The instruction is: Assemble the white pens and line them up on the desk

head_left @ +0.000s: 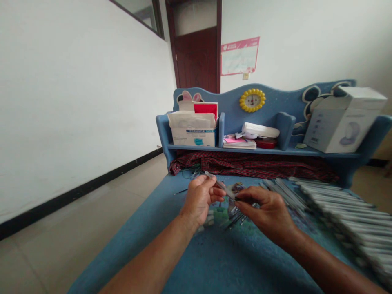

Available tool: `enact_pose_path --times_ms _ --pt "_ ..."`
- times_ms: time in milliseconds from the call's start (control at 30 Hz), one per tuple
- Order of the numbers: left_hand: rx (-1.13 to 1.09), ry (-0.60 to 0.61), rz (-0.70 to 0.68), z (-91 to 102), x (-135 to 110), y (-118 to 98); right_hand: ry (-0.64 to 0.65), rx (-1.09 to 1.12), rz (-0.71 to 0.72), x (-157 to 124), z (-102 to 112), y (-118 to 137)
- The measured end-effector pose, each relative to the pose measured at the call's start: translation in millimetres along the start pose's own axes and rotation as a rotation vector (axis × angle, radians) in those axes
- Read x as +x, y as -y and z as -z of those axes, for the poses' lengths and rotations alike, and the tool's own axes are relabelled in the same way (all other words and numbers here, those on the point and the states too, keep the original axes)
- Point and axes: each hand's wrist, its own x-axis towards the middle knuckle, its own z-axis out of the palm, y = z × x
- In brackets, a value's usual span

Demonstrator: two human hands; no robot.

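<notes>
My left hand pinches a thin grey pen-like tube above the blue desk. My right hand is closed too, its fingertips meeting the tube's near end and pinching a small dark part there that I cannot make out. Under both hands lies a small heap of thin dark rods and small parts. Both forearms reach in from the bottom of the view.
Rows of grey-white tubes cover the desk's right side. A red checked cloth lies under the shelf. The shelf holds a mask box, papers and a white carton. The tiled floor and a wall lie to the left.
</notes>
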Motion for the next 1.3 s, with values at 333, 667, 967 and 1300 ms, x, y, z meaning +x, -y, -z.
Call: enact_pose_path --times_ms 333,667,967,1300 --pt "0.042 -0.019 -0.074 -2.9 -2.4 -3.2 -0.006 0.029 -0.083 -0.4 -1.7 -0.8" --pt "0.048 -0.007 -0.16 -3.7 -3.3 -4.2 0.006 0.335 -0.31 0.0 -6.6 -7.4" --pt "0.064 -0.025 -0.217 -4.8 -5.0 -6.5 0.026 0.178 -0.215 0.0 -3.9 -10.7" --pt "0.1 0.012 -0.243 -4.6 -3.7 -7.7 0.098 -0.193 0.06 0.8 1.8 -5.6"
